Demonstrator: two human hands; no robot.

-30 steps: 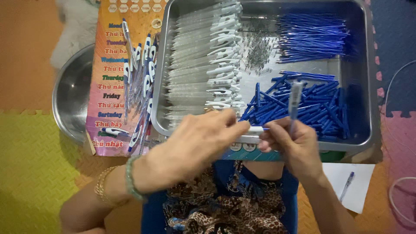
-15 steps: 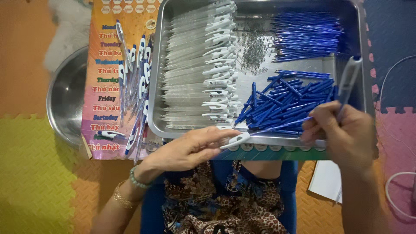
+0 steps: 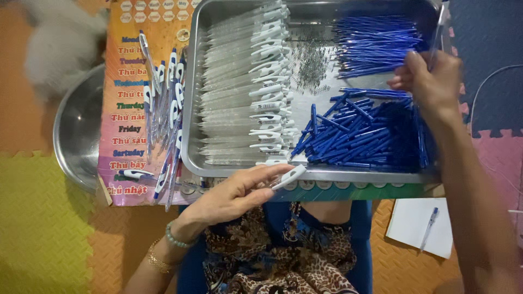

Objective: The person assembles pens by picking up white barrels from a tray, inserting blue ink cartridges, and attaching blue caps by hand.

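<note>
Left hand [image 3: 234,193] pinches a clear pen barrel with white clip [image 3: 286,177] at the near rim of the steel tray [image 3: 190,130]; loose fingertip grip may drop it. Beyond, right hand [image 3: 433,81] closes on a thin blue-tipped pen part [image 3: 436,32] above the heap of blue refills [image 3: 370,136]; could snag and scatter them.

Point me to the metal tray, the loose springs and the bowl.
Metal tray [image 3: 188,109]: head view, on its left rim.
Springs [image 3: 311,62]: head view, middle of the grey pile on the tray floor.
Bowl [image 3: 76,136]: head view, on its shiny inner wall.
</note>
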